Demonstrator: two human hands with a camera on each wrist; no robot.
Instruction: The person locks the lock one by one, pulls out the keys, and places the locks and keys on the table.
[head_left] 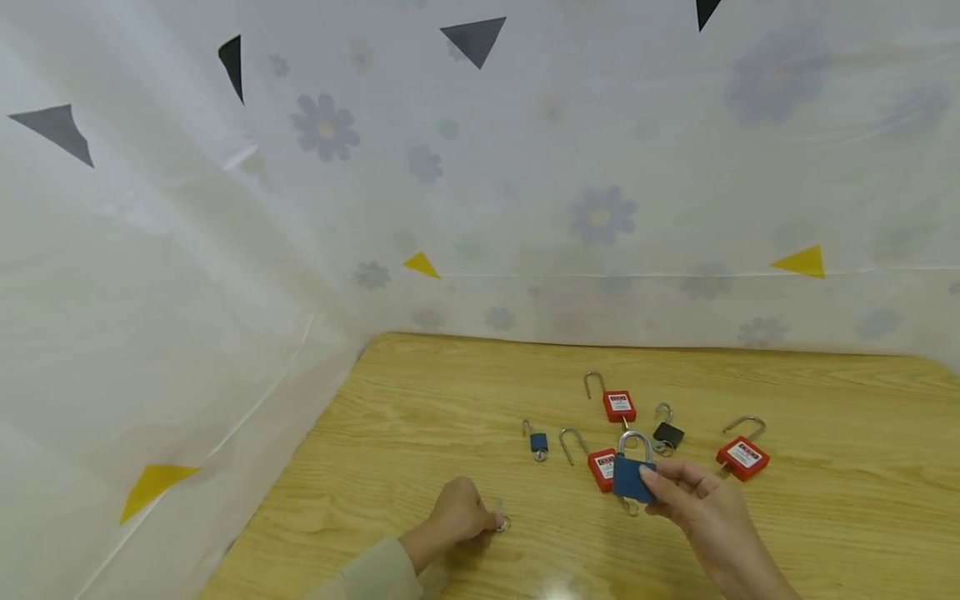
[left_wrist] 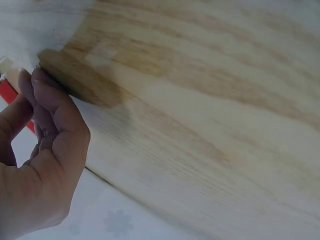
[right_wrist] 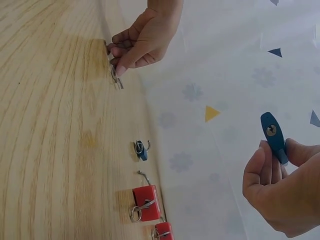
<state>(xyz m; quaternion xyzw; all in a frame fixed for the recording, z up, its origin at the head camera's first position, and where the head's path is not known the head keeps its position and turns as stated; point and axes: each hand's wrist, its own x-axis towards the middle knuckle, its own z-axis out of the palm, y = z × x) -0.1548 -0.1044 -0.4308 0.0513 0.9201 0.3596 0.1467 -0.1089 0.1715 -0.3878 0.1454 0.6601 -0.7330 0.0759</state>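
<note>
My right hand (head_left: pixel 708 517) holds a blue padlock (head_left: pixel 632 481) above the table, thumb on its front and shackle pointing up. The underside of this padlock (right_wrist: pixel 270 131) faces the right wrist camera, showing a keyhole with no key in it. Low over the table at the left, my left hand (head_left: pixel 459 512) pinches a ring of small keys (right_wrist: pixel 116 80) between thumb and fingers. Those keys hang close to the wood. In the left wrist view the fingers of the left hand (left_wrist: pixel 55 125) hide most of them.
Around the held padlock lie a small blue padlock (head_left: pixel 538 442), a black one (head_left: pixel 668 434) and three red ones, at the back (head_left: pixel 619 406), middle (head_left: pixel 602 469) and right (head_left: pixel 742 457). Their shackles stand open. A pale flowered curtain (head_left: pixel 525 208) borders the wooden table (head_left: pixel 420 400).
</note>
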